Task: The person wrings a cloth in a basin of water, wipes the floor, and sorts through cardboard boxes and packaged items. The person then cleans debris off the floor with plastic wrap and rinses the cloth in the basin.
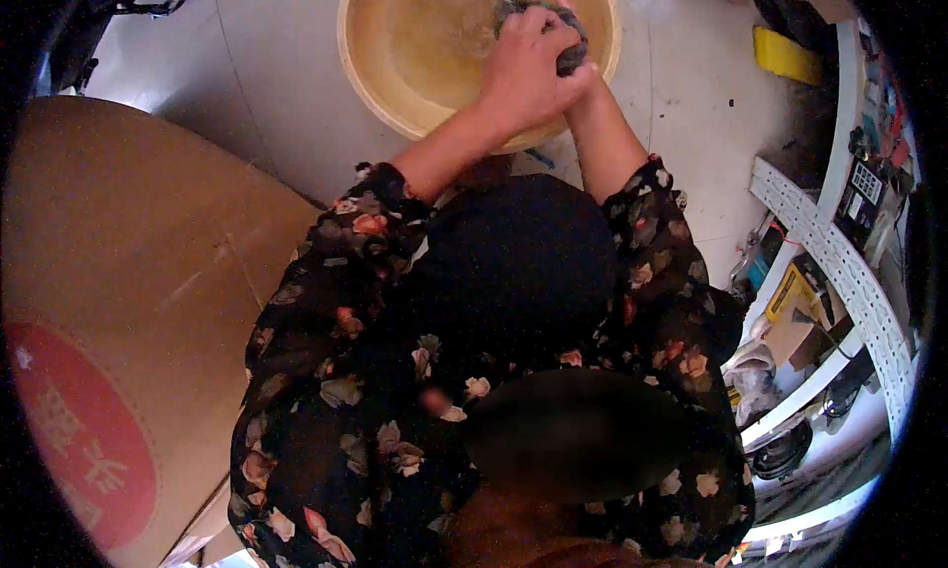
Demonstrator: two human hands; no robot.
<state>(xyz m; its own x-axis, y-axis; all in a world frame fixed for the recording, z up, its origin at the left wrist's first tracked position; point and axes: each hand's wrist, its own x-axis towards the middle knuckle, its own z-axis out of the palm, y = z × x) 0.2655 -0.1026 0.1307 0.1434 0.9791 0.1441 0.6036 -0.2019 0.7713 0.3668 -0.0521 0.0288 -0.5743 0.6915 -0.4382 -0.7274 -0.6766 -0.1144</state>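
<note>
My left hand (530, 66) has its fingers wrapped over a dark, wet-looking wad of cloth (571, 58), above the right part of a round yellowish basin (357, 59). Against it, on the right, my right hand (585, 90) is pressed to the same wad from beneath. Most of its fingers are hidden behind the left hand and the cloth. Shallow, cloudy water (434, 35) covers the bottom of the basin.
A large brown cardboard box (148, 212) with a red oval print stands at the left. White perforated shelving (839, 257) with assorted items curves along the right. A yellow object (787, 56) lies at the upper right.
</note>
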